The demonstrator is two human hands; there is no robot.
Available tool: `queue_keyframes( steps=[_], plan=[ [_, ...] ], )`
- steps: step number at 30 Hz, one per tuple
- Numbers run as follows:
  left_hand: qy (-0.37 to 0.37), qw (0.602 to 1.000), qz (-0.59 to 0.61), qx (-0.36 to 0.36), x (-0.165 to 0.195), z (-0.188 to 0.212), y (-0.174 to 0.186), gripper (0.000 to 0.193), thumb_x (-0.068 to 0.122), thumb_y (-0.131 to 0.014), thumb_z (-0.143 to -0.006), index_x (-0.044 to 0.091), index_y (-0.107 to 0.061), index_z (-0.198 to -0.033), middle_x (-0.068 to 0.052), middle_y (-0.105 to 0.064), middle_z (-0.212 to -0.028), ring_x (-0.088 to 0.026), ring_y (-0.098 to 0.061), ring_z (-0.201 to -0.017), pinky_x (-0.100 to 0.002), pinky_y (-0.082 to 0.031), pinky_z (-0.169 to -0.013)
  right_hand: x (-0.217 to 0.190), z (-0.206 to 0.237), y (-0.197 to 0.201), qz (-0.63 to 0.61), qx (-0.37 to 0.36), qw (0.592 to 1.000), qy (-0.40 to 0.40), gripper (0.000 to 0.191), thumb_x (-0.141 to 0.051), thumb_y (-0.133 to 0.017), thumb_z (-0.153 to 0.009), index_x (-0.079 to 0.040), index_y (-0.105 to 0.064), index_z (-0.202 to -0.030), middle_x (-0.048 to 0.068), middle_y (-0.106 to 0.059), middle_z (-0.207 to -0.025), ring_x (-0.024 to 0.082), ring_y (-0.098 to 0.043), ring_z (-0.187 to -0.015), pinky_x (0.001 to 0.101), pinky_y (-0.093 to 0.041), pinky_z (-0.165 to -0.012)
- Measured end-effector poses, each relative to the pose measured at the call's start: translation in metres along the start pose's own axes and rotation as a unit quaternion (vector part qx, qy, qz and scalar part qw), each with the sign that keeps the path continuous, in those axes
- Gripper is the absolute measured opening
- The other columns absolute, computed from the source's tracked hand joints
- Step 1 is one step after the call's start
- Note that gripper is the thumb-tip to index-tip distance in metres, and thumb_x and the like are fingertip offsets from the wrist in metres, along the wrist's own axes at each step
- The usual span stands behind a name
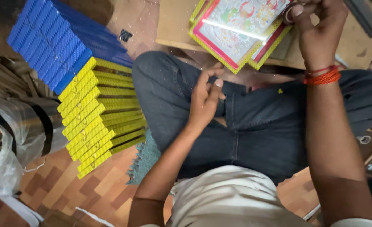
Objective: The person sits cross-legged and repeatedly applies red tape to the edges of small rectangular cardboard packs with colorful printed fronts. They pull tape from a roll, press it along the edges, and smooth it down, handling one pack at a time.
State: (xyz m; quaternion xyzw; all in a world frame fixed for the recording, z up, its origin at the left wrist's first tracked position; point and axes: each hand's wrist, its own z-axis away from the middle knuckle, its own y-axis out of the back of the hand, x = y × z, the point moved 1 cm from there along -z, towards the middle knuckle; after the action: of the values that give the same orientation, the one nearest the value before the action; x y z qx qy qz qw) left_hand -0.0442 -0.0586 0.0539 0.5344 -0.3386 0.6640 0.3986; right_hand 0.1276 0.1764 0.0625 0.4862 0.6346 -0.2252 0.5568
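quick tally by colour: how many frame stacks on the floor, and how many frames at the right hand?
Blue frame stack: 1
Yellow frame stack: 1
Yellow-edged picture frames at the right hand: 2, overlapping, a pink inner border on each
Total: 4 (single frames inside the stacks too tight to count)

The framed picture (236,31) has a glossy glass front and a textured yellow border. The stacked frames (89,105) look embossed, rough. The floor (68,185) is smooth wood-pattern. The trousers (257,122) are matt denim.
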Motion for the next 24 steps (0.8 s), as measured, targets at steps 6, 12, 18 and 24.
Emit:
queue_keyframes(
  steps=[6, 12, 18, 24],
  plan=[
    [0.013, 0.997, 0.075, 0.005, 0.000, -0.024, 0.011, 0.026, 0.015, -0.055, -0.106, 0.003, -0.054, -0.129, -0.011, -0.055, -0.154, -0.007, -0.060, -0.070, -0.021, -0.048, -0.061, 0.000, -0.009, 0.013, 0.007, -0.023, 0.998, -0.057, 0.006, 0.009, -0.060, -0.109, 0.005, -0.062, -0.114, 0.005, -0.070, -0.096, 0.011, -0.071, -0.089, 0.0238, -0.056, -0.078],
    [0.009, 0.994, 0.109, 0.014, -0.010, -0.050, 0.017, 0.023, 0.015, -0.057, -0.105, 0.003, -0.054, -0.125, -0.015, -0.059, -0.138, -0.008, -0.059, -0.068, -0.022, -0.047, -0.060, 0.008, -0.020, 0.029, 0.024, -0.026, 0.985, -0.172, 0.006, -0.002, -0.063, -0.107, 0.003, -0.064, -0.103, 0.003, -0.062, -0.083, 0.011, -0.051, -0.066, 0.0245, -0.039, -0.059],
    [-0.030, 0.997, 0.052, 0.038, -0.004, -0.093, 0.033, 0.024, 0.015, -0.053, -0.108, 0.003, -0.053, -0.129, -0.015, -0.062, -0.120, -0.008, -0.060, -0.069, -0.022, -0.049, -0.062, -0.010, 0.022, 0.039, -0.025, -0.085, 0.985, -0.149, 0.008, 0.001, -0.066, -0.113, 0.006, -0.061, -0.116, 0.008, -0.071, -0.102, 0.010, -0.069, -0.090, 0.0250, -0.057, -0.085],
    [-0.118, 0.992, 0.040, -0.010, -0.007, -0.131, 0.028, 0.020, 0.010, -0.047, -0.110, 0.002, -0.049, -0.128, -0.007, -0.054, -0.139, -0.007, -0.057, -0.067, -0.022, -0.052, -0.063, -0.031, 0.074, 0.022, -0.049, -0.027, 0.975, -0.216, 0.025, 0.001, -0.068, -0.107, 0.007, -0.065, -0.131, 0.008, -0.071, -0.106, 0.011, -0.065, -0.095, 0.0248, -0.053, -0.087]
  ],
)
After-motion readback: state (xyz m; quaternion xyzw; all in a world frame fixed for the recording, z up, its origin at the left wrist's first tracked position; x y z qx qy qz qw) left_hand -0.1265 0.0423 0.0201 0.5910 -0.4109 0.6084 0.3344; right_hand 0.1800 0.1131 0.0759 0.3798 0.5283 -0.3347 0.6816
